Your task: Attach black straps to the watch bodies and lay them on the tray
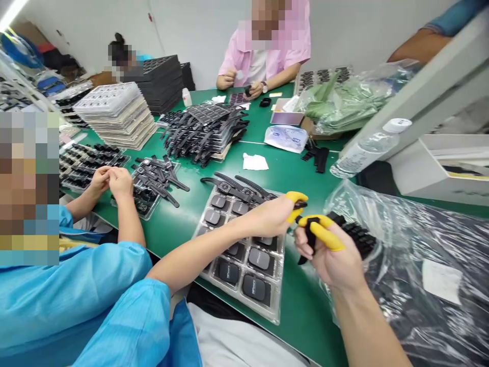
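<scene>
My right hand (332,250), with yellow finger cots, is closed around a black watch strap (312,232) whose end sticks out below the fingers. Close beside it, my left hand (275,214) pinches a small dark piece (300,205) between yellow-covered fingertips. Whether that piece joins the strap is not clear. Under my left forearm lies a clear plastic tray (275,306) of square black watch-like units (254,288) in its pockets. Several black watches with straps (244,191) rest across the tray's far end.
A plastic bag (401,239) of black straps lies at the right, near a tilted water bottle (369,148) and a white box (439,168). Stacked trays (114,114) and piled watches (206,130) stand farther back. Co-workers sit at left and across the green table (214,176).
</scene>
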Motion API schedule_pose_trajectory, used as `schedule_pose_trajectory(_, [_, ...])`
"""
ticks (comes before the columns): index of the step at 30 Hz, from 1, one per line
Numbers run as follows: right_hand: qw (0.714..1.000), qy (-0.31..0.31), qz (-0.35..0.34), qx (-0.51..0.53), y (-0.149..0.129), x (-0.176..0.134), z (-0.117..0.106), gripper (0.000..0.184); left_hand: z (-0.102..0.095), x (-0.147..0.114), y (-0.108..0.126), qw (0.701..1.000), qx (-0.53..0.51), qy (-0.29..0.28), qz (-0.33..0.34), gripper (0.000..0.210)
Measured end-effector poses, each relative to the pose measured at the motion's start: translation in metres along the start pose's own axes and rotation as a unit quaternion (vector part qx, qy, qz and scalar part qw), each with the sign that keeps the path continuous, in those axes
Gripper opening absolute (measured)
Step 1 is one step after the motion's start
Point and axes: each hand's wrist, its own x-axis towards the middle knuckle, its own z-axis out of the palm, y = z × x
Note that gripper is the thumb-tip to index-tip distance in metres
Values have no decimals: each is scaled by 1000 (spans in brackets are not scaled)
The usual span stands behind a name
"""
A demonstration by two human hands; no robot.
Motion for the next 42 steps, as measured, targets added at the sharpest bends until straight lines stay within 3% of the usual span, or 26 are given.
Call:
schedule_pose_trajectory(4, [998,-42,50,17,0,-3,6,36,19,-7,-16,993,-80,37,75,62])
schedule_pose_trajectory(11, [995,-47,71,42,4,5,-6,38,17,-10,-31,980,-95,77,156,63])
schedule_pose_trajectory(16, [992,-35,72,97,2,6,-4,36,21,-9,-29,983,-75,92,139,56])
schedule_pose_trajectory(19, [991,8,55,122,0,6,2,37,19,-9,-25,987,-64,84,118,50])
schedule_pose_trajectory(24, [992,48,35,108,0,4,6,41,11,-11,-18,989,-78,53,113,43])
schedule_pose_trajectory(30, [993,67,39,87,1,5,2,46,13,-8,-18,996,-11,21,91,37])
schedule_pose_trajectory(34, [993,63,32,92,4,6,2,44,12,-10,-22,992,-96,36,74,39])
schedule_pose_trajectory(38, [995,45,30,86,6,7,4,44,15,-10,-26,974,-193,113,24,30])
schedule_pose_trajectory(40, [994,6,62,88,7,6,4,45,19,-8,-23,949,-273,156,1,23])
schedule_pose_trajectory(42, [986,-36,112,115,6,5,3,49,23,-6,-18,910,-379,171,-13,32])
